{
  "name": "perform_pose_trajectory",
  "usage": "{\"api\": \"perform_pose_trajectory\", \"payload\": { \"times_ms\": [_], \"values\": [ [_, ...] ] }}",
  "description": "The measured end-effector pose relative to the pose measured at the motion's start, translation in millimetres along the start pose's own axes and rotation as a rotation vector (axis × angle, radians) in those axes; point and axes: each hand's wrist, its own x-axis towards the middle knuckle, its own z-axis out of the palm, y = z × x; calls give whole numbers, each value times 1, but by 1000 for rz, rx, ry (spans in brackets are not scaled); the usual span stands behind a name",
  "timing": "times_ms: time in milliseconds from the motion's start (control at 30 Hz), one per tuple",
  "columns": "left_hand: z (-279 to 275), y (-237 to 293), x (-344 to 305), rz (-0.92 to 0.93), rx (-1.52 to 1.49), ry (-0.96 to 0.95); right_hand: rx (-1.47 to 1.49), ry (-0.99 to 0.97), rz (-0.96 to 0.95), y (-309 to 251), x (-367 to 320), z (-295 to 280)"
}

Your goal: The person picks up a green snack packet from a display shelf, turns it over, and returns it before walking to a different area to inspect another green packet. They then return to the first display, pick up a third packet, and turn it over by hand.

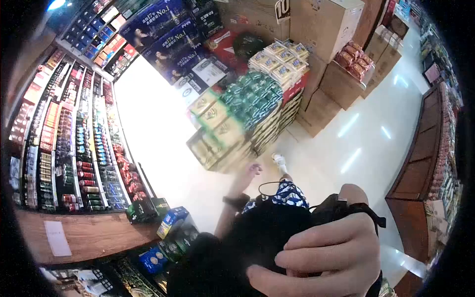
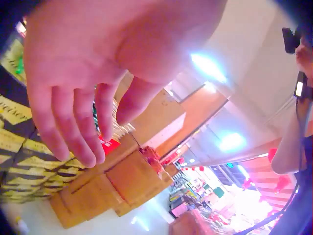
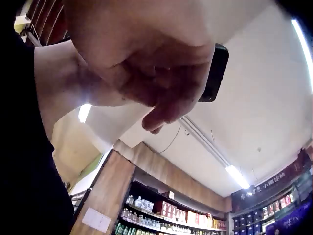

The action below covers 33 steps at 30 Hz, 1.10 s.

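My left hand [image 1: 253, 170] hangs low in front of stacked cartons [image 1: 213, 114] in the head view, a dark band on its wrist. Its fingers are loosely extended in the left wrist view, where the hand [image 2: 93, 73] holds nothing. Large and close to the head camera, my right hand [image 1: 326, 252] has bent fingers. From the right wrist view, the raised hand [image 3: 156, 78] is curled beside a black device [image 3: 215, 73]; whether it touches the device cannot be told, and nothing shows within the fingers.
Shelves of bottles and cans [image 1: 74, 143] stand at left, above a wooden ledge [image 1: 99, 232]. Green packs [image 1: 252, 96] and yellow packs [image 1: 279, 62] top the carton stack. Brown boxes [image 1: 321, 104] stand behind it. Pale floor [image 1: 346, 143] runs between these and a wooden display [image 1: 410, 183] at right.
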Motion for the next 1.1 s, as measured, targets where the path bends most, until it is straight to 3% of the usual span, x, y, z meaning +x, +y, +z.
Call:
{"api": "perform_pose_trajectory", "payload": {
  "times_ms": [133, 167, 300, 333, 433, 500, 533, 600, 633, 667, 700, 733, 767, 800, 900, 933, 967, 1033, 1067, 1100],
  "values": [
    [-10, 31, 73, -16, 48, 160, 144, -21, -48, 80, 23, -31],
    [-12, 38, 84, -34, 71, 194, 197, -98, -44, 100, 32, -42],
    [-11, 87, 147, 194, 82, 180, 412, -408, -9, 182, 66, -86],
    [-13, 95, 160, 57, 3, 170, 417, -385, 26, 193, 68, -88],
    [-11, 118, 192, 128, 99, 272, 379, -421, -13, 231, 76, -94],
    [-11, 131, 213, -35, 61, 344, 343, -513, -117, 255, 70, -83],
    [-12, 121, 220, 79, -135, 375, 363, -551, -125, 266, 65, -75],
    [-16, 119, 230, 46, -79, 469, 524, -579, 64, 296, 38, -54],
    [-22, 118, 238, 40, -47, 512, 491, -613, 250, 324, 17, -44],
    [-32, 82, 247, 59, -54, 544, 458, -638, 437, 351, -4, -34],
    [-24, 114, 246, 156, -130, 540, 484, -652, 796, 376, -16, -26],
    [-15, 149, 245, 254, -206, 528, 446, -556, 932, 410, -51, -10],
    [-23, 143, 257, 163, -266, 534, 389, -433, 1027, 441, -88, 9],
    [-31, 120, 268, 107, -170, 566, 240, -396, 1015, 468, -124, 21],
    [-32, 132, 274, 24, 191, 687, 122, -422, 1144, 514, -190, 41],
    [-33, 122, 281, 52, 306, 750, 109, -420, 1100, 523, -211, 50],
    [-24, 152, 274, 38, 236, 728, 77, -408, 1051, 532, -223, 51],
    [-25, 150, 279, 14, 196, 665, 128, -379, 1004, 523, -212, 41],
    [-31, 126, 287, 10, 24, 631, 36, -435, 897, 530, -223, 46],
    [-31, 130, 287, 78, 234, 655, 15, -416, 958, 525, -216, 47]
  ]
}}
